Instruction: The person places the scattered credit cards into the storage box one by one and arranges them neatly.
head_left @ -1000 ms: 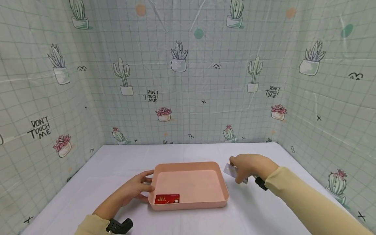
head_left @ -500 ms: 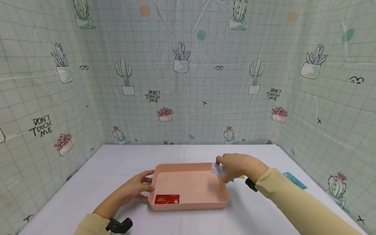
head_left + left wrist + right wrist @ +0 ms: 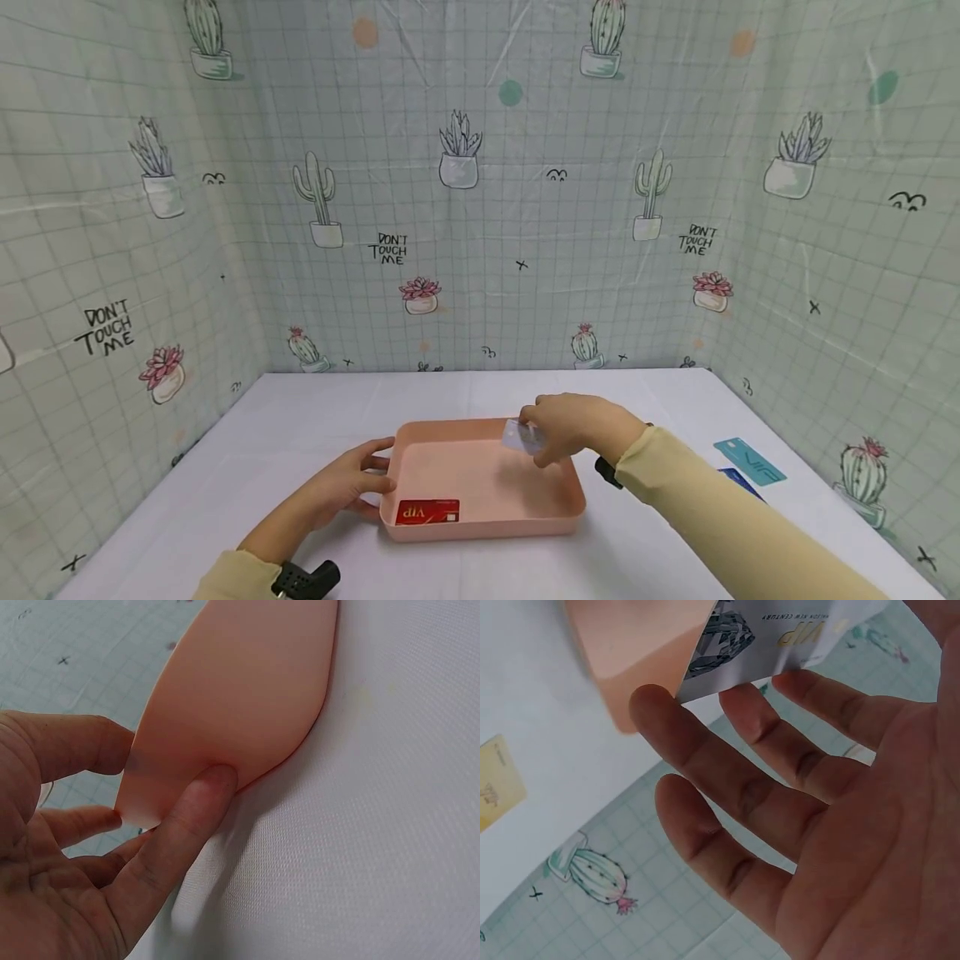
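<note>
A pale-pink tray (image 3: 480, 528) stands in the middle of the table in the head view. At its left side my left hand (image 3: 347, 479) grips the wall. In the left wrist view the thumb (image 3: 202, 799) presses the tray's outer wall and the other fingertips meet its rim. My right hand (image 3: 581, 427) holds a silvery-grey VIP card (image 3: 519, 436) over the tray's back right part. The right wrist view shows a diamond picture on this card (image 3: 739, 645), with fingertips along its edge; the thumb tip is hidden. A red VIP card (image 3: 427, 512) lies in the tray's front left corner.
A teal VIP card (image 3: 750, 461) lies at the table's right. Beside it a blue card (image 3: 738, 482) is partly covered by my right sleeve. A yellow card (image 3: 496, 784) shows in the right wrist view. Grid-patterned cloth walls (image 3: 480, 217) close off the back and sides.
My right hand has moved left with the silvery-grey card, from beside the tray to above it. The teal and blue cards have come into sight. My left hand has stayed put.
</note>
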A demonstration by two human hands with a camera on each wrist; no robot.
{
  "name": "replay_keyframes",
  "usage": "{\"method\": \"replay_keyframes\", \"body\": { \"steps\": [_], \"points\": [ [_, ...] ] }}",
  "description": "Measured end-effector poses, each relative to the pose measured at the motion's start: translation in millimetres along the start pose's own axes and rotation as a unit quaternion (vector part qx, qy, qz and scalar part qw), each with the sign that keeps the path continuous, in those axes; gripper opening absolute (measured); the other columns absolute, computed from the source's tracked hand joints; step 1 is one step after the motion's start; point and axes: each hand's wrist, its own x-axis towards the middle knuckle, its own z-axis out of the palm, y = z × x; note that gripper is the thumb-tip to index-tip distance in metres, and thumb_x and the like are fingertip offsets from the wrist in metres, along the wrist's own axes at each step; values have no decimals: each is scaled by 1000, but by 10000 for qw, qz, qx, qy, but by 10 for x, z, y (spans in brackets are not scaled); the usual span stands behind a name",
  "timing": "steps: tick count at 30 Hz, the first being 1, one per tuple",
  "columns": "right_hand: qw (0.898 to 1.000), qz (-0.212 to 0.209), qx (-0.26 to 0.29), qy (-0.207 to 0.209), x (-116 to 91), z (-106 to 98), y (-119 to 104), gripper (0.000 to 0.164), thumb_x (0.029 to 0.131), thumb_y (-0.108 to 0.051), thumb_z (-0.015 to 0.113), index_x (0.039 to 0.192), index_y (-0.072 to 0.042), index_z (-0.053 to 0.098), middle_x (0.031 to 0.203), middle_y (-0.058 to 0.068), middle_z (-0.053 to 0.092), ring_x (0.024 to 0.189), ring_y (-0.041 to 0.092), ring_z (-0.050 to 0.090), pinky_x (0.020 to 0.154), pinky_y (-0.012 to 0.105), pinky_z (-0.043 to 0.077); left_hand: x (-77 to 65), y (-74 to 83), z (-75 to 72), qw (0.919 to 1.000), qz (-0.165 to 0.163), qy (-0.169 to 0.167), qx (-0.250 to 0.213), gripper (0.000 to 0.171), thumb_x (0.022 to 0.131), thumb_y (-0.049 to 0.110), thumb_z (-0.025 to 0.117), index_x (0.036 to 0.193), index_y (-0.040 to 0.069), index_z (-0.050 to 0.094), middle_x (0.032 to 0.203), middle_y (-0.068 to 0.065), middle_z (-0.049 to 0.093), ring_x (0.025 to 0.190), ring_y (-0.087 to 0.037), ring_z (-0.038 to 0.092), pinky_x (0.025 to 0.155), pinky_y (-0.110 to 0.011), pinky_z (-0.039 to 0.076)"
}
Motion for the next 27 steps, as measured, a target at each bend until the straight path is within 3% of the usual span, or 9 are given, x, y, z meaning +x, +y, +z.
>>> {"method": "replay_keyframes", "body": {
  "steps": [9,16,27],
  "points": [
    [9998,-170,-101,4,147,69,-184,42,80,-26,79,120,-19,69,98,-4,60,84,15,56,79,39,54,-15,20,7,10000,8,0,-52,79,88,2,70,158,0,34,144,-30,52,109,-31,68,77,-48,64],
    [9997,-104,-138,-161,256,132,-282,43,85,-32,79,125,-20,68,100,-5,63,88,13,57,86,38,55,-16,17,10,10000,0,7,-79,78,88,0,70,157,0,34,143,-30,52,108,-31,68,78,-49,64],
    [9993,-169,48,-339,375,231,-401,22,88,-30,81,102,-19,68,94,-7,66,84,13,56,82,35,55,-17,11,5,9999,25,-25,-103,77,89,0,70,157,0,35,143,-29,52,108,-31,68,79,-50,64]
  ]
}}
